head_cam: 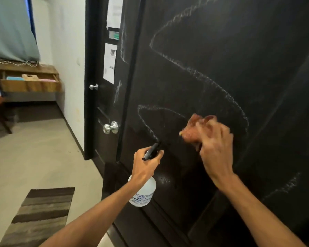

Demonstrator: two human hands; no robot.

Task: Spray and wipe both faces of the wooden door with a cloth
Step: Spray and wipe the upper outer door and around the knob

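Right hand (215, 148) bunches a reddish-brown cloth (198, 127) against the dark wooden door (212, 68), mid-wipe. Left hand (146, 164) grips a white spray bottle (144, 191) by its black trigger head, nozzle toward the door. Best to press flat and overlap strokes across the white chalky streaks (194, 68). Door fills the right of the view, matte, streaked, silver knob (111, 127) at its edge.

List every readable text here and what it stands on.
"AGRI" and "(INDIA)": label on the spray bottle; its other lines are blurred.
The papers left of the door: print too small to read.
The green sign between them: blurred.
The chalk lines on the door: loops, no letters.
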